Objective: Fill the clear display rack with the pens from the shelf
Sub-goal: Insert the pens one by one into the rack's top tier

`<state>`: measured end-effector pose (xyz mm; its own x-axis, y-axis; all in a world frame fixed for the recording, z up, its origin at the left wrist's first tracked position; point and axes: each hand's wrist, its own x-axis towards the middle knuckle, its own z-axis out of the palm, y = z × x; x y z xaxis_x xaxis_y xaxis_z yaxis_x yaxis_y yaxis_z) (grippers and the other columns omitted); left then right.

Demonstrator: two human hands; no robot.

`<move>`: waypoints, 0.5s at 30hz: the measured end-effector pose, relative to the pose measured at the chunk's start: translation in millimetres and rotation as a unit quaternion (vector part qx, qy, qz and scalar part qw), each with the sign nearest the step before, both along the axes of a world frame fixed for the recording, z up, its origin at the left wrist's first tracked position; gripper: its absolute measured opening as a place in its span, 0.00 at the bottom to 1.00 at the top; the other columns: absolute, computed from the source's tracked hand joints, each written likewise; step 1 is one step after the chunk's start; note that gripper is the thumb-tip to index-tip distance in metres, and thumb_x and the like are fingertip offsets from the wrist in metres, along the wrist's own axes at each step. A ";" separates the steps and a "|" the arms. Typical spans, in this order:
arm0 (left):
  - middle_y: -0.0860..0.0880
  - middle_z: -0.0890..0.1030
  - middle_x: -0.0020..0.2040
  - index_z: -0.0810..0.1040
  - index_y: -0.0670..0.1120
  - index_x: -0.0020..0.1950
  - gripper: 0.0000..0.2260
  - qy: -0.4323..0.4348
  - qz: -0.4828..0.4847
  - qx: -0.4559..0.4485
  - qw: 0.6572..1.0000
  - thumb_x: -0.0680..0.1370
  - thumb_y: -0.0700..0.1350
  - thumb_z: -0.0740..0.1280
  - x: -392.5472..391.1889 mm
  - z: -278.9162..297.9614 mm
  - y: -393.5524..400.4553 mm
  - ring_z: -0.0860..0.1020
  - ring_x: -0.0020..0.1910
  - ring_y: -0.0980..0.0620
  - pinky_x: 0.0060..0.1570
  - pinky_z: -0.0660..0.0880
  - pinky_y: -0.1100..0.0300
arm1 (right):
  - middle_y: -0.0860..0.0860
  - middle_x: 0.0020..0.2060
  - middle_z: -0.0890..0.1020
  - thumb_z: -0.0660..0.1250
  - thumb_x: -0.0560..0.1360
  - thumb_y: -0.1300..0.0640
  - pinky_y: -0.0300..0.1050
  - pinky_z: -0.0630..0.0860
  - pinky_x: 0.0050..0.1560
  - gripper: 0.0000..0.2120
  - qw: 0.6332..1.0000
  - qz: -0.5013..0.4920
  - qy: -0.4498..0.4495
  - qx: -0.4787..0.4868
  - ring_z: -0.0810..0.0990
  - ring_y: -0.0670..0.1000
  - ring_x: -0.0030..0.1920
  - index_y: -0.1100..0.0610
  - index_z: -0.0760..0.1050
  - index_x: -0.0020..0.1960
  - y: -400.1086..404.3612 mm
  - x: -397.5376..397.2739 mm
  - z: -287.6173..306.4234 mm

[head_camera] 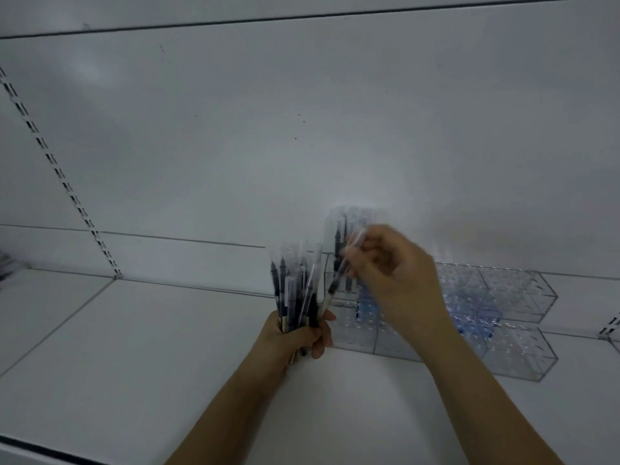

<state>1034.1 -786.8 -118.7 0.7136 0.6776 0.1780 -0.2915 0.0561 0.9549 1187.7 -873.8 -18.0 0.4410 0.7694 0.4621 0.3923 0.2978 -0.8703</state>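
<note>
One pen goes toward the rack (496, 297) while the rest wait alongside.
The left hand (295, 333) clasps a bunch of pens (295, 283) upright left of the rack, keeping them ready; the right hand (392, 276) pinches one pen (339, 273) over its left end.

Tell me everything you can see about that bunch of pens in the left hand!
The bunch of pens stands upright and fans out a little at the top. The pens look like slim plastic sticks with dark insides and clear caps pointing up. The left hand grips their lower ends, fingers curled round them, just above the white shelf. One pen leans right, pinched by the right hand. The clear display rack sits beside them.
</note>
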 end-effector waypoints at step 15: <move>0.39 0.75 0.33 0.79 0.39 0.43 0.06 -0.008 0.031 -0.013 0.999 0.69 0.33 0.64 1.5 -2.8 4.2 0.71 0.28 0.47 0.32 0.69 0.57 | 0.47 0.40 0.83 0.66 0.80 0.57 0.44 0.82 0.48 0.02 0.990 -0.093 -0.108 0.018 0.83 0.46 0.39 0.54 0.77 0.51 -1.2 38.7 23.0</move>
<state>1035.6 -782.6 -121.5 0.6674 0.7249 0.1707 -0.3102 0.0622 0.9486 1226.4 -875.0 5.0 0.4615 0.6650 0.5872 0.6198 0.2319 -0.7497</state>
